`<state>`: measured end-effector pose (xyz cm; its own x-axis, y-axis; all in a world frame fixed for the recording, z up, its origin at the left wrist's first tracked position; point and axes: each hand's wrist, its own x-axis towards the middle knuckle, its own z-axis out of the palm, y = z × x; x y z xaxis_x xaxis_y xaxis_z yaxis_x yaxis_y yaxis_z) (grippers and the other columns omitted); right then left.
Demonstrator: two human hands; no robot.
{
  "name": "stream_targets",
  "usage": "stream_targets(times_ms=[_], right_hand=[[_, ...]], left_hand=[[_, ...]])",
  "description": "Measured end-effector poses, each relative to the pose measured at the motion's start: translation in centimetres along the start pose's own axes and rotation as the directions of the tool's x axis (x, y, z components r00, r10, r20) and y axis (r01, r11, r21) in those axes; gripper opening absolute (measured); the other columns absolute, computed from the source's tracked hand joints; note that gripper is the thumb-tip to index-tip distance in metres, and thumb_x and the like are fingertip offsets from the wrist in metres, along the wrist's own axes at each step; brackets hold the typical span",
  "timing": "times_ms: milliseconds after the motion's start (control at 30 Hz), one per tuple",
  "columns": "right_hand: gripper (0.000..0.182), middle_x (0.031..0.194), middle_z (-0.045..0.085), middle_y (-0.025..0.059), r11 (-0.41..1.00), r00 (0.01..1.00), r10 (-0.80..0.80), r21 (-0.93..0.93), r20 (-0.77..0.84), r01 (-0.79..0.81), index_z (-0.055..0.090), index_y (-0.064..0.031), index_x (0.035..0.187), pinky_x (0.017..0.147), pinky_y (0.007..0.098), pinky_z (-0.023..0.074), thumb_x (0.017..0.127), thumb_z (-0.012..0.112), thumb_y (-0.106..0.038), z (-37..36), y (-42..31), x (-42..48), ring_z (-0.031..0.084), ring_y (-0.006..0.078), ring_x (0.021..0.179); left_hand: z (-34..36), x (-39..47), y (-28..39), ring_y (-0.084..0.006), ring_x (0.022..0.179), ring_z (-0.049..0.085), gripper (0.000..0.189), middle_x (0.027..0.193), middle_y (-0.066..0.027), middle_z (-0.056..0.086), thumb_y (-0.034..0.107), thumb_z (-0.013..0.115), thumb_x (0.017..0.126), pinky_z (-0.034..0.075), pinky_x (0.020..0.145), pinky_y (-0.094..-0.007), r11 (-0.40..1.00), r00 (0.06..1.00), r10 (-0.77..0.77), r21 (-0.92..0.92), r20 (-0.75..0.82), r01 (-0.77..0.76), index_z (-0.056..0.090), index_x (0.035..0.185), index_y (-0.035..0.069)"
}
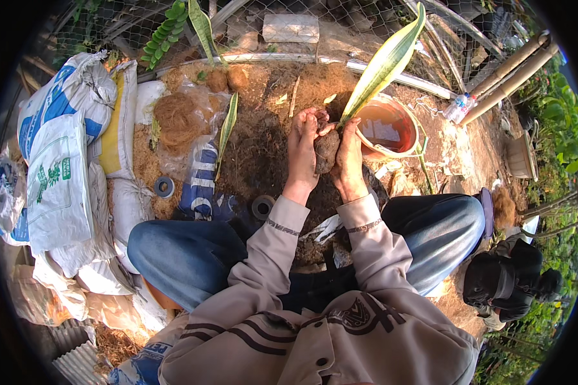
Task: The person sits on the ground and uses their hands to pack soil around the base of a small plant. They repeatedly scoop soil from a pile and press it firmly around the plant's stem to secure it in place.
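A soil-covered root ball [326, 155] is cupped between my two hands above the dark soil. A single yellow-edged snake plant leaf [385, 62] rises from it, leaning to the upper right. My left hand [302, 149] presses on the ball's left side, its fingers curled over the top. From the right, my right hand [348, 156] holds the ball, with the thumb at the leaf's base. Just beyond that hand stands an orange bucket [410, 150] of murky water. The underside of the ball is hidden.
Coconut fibre [180, 113], a loose snake plant leaf [227, 132] and two tape rolls, one grey [164, 186] and one dark [263, 208], lie to the left. Fibre-wrapped balls [216, 80] sit near the wire fence [347, 26]. Sacks [60, 183] are stacked left; a person [503, 281] is at right.
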<state>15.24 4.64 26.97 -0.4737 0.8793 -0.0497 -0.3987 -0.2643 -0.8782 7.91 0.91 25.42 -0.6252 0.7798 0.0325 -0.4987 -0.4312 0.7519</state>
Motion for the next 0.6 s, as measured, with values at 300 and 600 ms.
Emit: stream_targets(times_ms=[300, 600], right_hand=[[0.064, 0.089, 0.068, 0.0076, 0.996, 0.982, -0.091, 0.033, 0.163, 0.087, 0.064, 0.0044, 0.101, 0.084, 0.0298, 0.0518, 0.101, 0.046, -0.057, 0.7, -1.0, -1.0, 0.064, 0.0158, 0.089], [0.035, 0.098, 0.068, 0.0026, 0.903, 0.903, -0.286, -0.226, 0.32, 0.366, 0.067, -0.0018, 0.102, 0.092, 0.0317, 0.0479, 0.087, 0.078, -0.032, -0.6, 0.4, 0.0, 0.063, 0.0139, 0.096]], left_hand=[[-0.4, 0.1, 0.7, -0.0189, 0.103, 0.061, 0.05, 0.112, -0.0113, 0.063, 0.045, 0.06, 0.098, 0.052, 0.092, -0.0338, 0.948, 0.983, -0.185, -0.262, -0.001, 0.179, 0.049, 0.124, 0.003], [-0.5, 0.1, 1.2, -0.0196, 0.1, 0.063, 0.047, 0.108, -0.0116, 0.064, 0.046, 0.057, 0.1, 0.052, 0.088, -0.0331, 0.95, 0.975, -0.201, -0.263, -0.096, 0.17, 0.053, 0.117, 0.003]])
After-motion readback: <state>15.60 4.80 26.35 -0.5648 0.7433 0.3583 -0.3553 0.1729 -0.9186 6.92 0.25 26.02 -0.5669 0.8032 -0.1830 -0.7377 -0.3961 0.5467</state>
